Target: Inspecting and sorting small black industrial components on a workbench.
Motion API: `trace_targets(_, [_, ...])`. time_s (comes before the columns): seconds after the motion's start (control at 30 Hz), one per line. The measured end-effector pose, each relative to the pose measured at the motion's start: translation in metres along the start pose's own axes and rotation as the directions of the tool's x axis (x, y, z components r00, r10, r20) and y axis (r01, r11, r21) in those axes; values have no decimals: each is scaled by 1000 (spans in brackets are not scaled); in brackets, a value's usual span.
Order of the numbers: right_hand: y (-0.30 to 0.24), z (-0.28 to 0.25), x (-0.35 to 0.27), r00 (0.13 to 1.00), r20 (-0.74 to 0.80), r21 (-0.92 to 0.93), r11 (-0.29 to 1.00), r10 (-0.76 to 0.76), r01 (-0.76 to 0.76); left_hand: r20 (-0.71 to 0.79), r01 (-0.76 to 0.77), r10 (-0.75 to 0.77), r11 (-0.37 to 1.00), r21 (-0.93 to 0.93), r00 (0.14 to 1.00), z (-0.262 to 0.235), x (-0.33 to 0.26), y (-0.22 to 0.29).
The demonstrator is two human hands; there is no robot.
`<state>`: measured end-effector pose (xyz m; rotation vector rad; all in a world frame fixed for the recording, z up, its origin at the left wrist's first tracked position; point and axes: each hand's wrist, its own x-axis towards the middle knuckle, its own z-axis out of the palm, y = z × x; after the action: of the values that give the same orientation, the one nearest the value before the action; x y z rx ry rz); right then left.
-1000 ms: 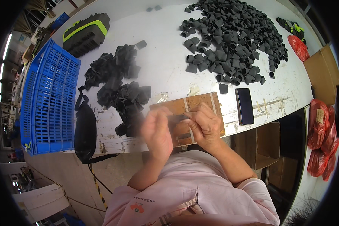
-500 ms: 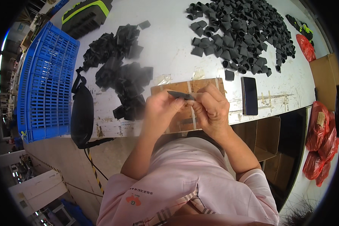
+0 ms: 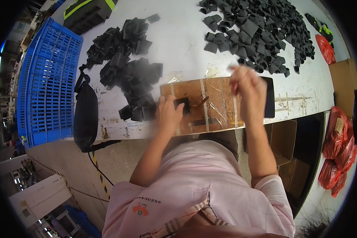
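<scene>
My left hand [image 3: 169, 113] rests at the left part of a brown board [image 3: 222, 104]. Its thumb and fingers hold a small black fabric piece [image 3: 182, 105] down against the board. Raised over the board's right end, my right hand [image 3: 248, 88] is smeared by motion, so whether anything is in its fingers does not show. It partly covers a dark phone [image 3: 270, 99]. A heap of flat black fabric pieces [image 3: 141, 75] lies just beyond my left hand. Farther off to the right spreads a big pile of black pieces curled into short tubes [image 3: 254, 33].
A blue plastic crate [image 3: 47, 83] stands at the left edge, beside a black pouch [image 3: 86, 119] with a strap. Black-and-lime stacked pieces [image 3: 89, 16] lie at the far left. At the right are red plastic bags [image 3: 335, 146] and a cardboard box [image 3: 345, 81].
Both hands were together on a black piece over the board. My left hand has lowered slightly with a piece onto the board, while my right hand has swung away to the right and farther out.
</scene>
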<state>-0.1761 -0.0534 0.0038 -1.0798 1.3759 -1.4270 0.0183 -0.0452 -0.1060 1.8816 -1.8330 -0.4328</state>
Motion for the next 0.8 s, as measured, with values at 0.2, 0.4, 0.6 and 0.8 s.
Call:
trace_targets(0.2, [33,13,-68,931,362,-360,929,53,88,-34,-201,199,956,-214,979,3,6,-9])
trace_targets(0.4, [42,19,-70,933,360,-455,867,-30,203,-62,-212,203,952,-223,977,-9,11,-11])
trace_targets(0.6, [44,21,-72,935,348,-553,793,-61,257,-4,-278,278,960,-35,961,-1,10,-2])
trace_targets(0.8, [45,19,-76,936,351,-510,836,-12,202,25,-325,326,944,-49,945,-3,17,-8])
